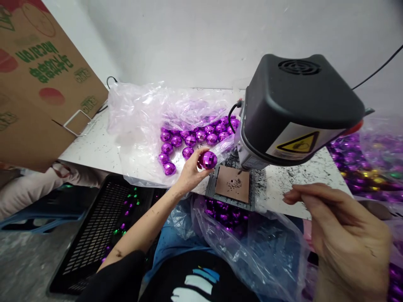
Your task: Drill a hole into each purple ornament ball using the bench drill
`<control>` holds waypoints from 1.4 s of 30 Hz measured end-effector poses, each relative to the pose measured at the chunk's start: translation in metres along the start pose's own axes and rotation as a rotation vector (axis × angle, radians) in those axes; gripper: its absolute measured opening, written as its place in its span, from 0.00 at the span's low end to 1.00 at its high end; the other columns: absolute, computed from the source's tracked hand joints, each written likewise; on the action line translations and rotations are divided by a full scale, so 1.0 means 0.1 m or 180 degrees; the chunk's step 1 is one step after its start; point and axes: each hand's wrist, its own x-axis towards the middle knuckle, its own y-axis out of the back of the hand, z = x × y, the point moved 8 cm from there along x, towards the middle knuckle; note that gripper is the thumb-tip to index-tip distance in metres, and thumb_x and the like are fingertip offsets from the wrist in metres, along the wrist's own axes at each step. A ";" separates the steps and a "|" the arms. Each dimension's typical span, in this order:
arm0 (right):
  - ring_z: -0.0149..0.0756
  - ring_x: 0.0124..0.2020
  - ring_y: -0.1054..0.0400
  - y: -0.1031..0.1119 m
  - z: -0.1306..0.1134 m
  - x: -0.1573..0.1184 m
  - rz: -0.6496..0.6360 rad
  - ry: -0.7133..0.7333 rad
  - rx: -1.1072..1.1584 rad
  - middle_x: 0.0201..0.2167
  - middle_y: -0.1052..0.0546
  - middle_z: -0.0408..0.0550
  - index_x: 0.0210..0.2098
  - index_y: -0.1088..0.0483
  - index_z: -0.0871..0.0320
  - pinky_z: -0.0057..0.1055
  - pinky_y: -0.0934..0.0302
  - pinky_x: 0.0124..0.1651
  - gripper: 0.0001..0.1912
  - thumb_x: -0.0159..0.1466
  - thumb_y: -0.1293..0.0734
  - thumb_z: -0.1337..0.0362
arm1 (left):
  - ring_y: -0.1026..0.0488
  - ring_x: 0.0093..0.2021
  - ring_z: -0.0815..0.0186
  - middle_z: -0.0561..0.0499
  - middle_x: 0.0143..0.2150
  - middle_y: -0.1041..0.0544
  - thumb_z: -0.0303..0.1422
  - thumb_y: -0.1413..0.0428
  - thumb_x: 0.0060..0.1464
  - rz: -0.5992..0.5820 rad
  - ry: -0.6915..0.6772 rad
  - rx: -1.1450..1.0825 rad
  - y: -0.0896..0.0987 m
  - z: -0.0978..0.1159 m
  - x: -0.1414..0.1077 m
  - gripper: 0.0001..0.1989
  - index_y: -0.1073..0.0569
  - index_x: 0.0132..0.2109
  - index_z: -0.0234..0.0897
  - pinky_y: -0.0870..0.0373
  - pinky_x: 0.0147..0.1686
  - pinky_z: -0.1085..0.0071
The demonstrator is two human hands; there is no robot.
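Note:
My left hand (192, 170) grips a shiny purple faceted ball (208, 160) between thumb and fingers, just left of a bench drill (302, 105) with a black housing. Below the drill, a brown square board (229, 184) with a small hole and dark shavings lies on a grey metal base (211, 184). To the right, my right hand (343, 226) is raised in front of the table, its fingertips pinched together; whether anything is between them I cannot make out. Behind my left hand, several more purple balls (190, 140) lie on clear plastic.
A clear plastic bag (138, 113) spreads over the white table (283, 188), which is strewn with shavings. Below its front edge hangs an open bag of purple balls (226, 216). At left are a cardboard box (47, 84), a black crate (82, 239) and another person's leg (34, 191). More bagged balls (362, 163) sit at right.

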 end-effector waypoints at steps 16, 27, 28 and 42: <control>0.27 0.35 0.32 -0.91 0.81 -0.45 -0.1312 -0.1365 0.0000 0.46 0.25 0.51 0.56 0.32 0.56 0.24 0.32 0.35 0.30 0.61 0.32 0.45 | 0.25 0.53 0.59 0.43 0.54 0.26 0.30 0.37 0.54 -0.0050 -0.0079 0.0023 -0.36 0.17 -0.65 0.29 0.38 0.61 0.39 0.26 0.53 0.62; 0.33 0.46 0.31 -1.26 0.90 -0.70 -0.1412 -0.1350 0.0175 0.52 0.31 0.52 0.56 0.31 0.53 0.26 0.29 0.41 0.29 0.60 0.30 0.47 | 0.27 0.55 0.57 0.45 0.58 0.25 0.34 0.43 0.59 -0.0853 0.1358 -0.2263 -0.39 0.16 -0.96 0.24 0.31 0.62 0.40 0.29 0.53 0.63; 0.33 0.46 0.31 -1.27 0.88 -0.72 -0.1436 -0.1334 0.0160 0.53 0.31 0.53 0.56 0.31 0.53 0.26 0.29 0.41 0.29 0.60 0.31 0.47 | 0.26 0.54 0.57 0.45 0.56 0.24 0.36 0.41 0.58 -0.0758 0.1479 -0.2332 -0.37 0.14 -0.97 0.22 0.29 0.59 0.39 0.29 0.52 0.64; 0.33 0.49 0.31 -1.29 0.76 -0.80 -0.1677 -0.0849 -0.0518 0.53 0.29 0.49 0.57 0.30 0.49 0.28 0.31 0.47 0.25 0.61 0.30 0.52 | 0.25 0.36 0.65 0.48 0.40 0.21 0.54 0.44 0.59 -0.0607 0.2085 -0.2139 -0.32 -0.13 -1.08 0.27 0.22 0.50 0.34 0.26 0.38 0.70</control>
